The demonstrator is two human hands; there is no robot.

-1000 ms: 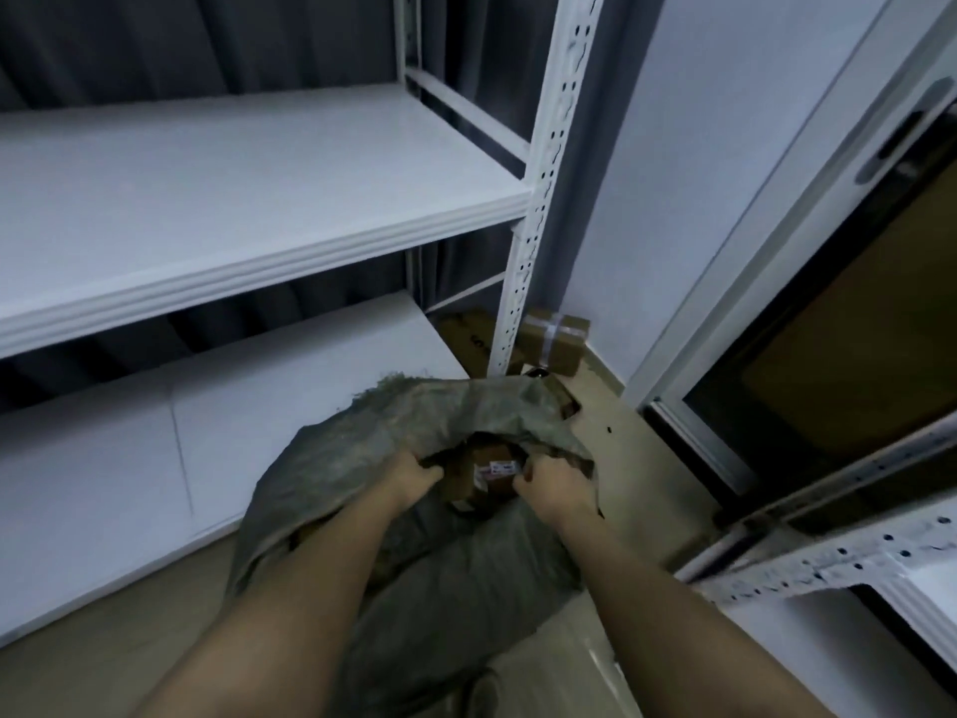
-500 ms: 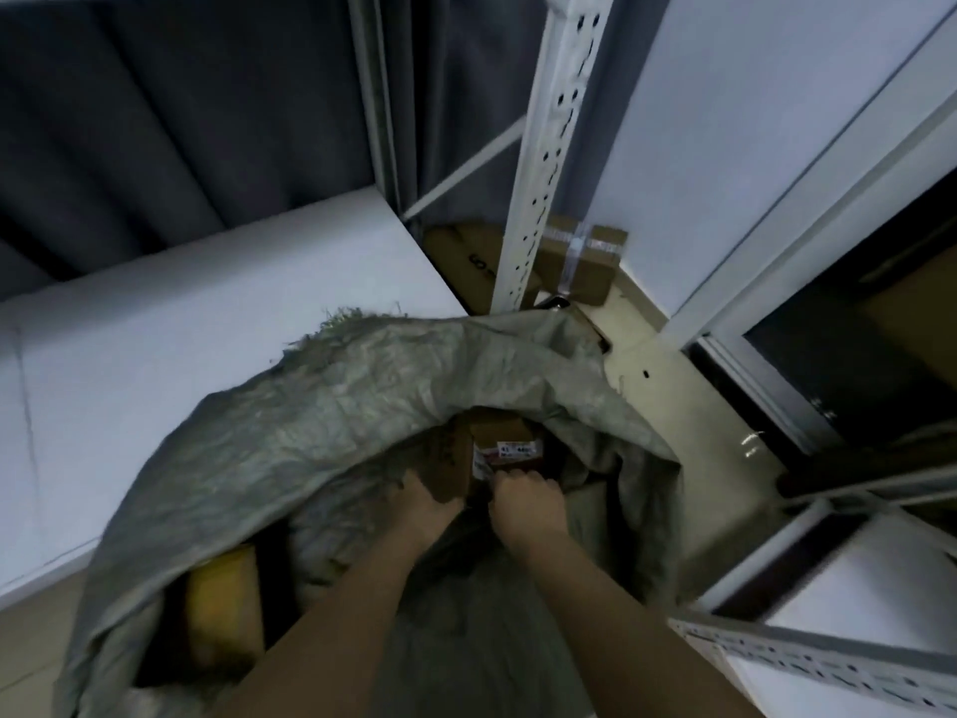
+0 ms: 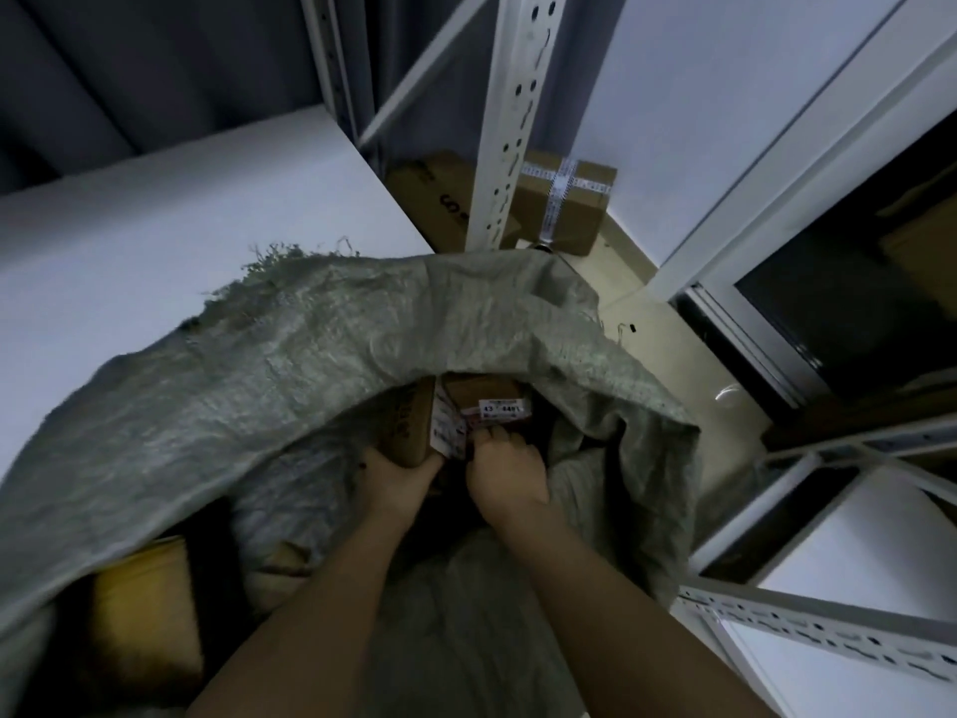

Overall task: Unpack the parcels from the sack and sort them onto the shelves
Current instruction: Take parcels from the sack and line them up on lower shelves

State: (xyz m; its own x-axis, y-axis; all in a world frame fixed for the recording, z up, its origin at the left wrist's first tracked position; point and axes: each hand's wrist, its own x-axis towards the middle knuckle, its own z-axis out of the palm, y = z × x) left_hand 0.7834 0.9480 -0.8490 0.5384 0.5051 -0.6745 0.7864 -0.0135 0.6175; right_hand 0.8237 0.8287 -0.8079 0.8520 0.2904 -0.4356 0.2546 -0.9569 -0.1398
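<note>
A grey woven sack (image 3: 290, 365) lies open on the floor below me. Both my hands reach into its mouth. My left hand (image 3: 399, 476) grips the near end of a brown cardboard parcel (image 3: 409, 430) with a white label. My right hand (image 3: 510, 471) holds the near edge of a second brown parcel (image 3: 492, 399) bearing a red and white label; its fingertips are hidden behind the box. A yellow padded parcel (image 3: 147, 608) shows under the sack's fold at lower left. The white lower shelf (image 3: 171, 230) stretches to the left behind the sack.
A perforated white shelf post (image 3: 510, 116) rises just beyond the sack. Two cardboard boxes (image 3: 567, 199) sit on the floor behind it by the wall. Another white rack (image 3: 828, 614) stands at right, a dark doorway (image 3: 854, 303) above it.
My view has dropped closer over the sack. Both hands have pushed deeper into the opening and closed on the two labelled parcels, moving nearer together.
</note>
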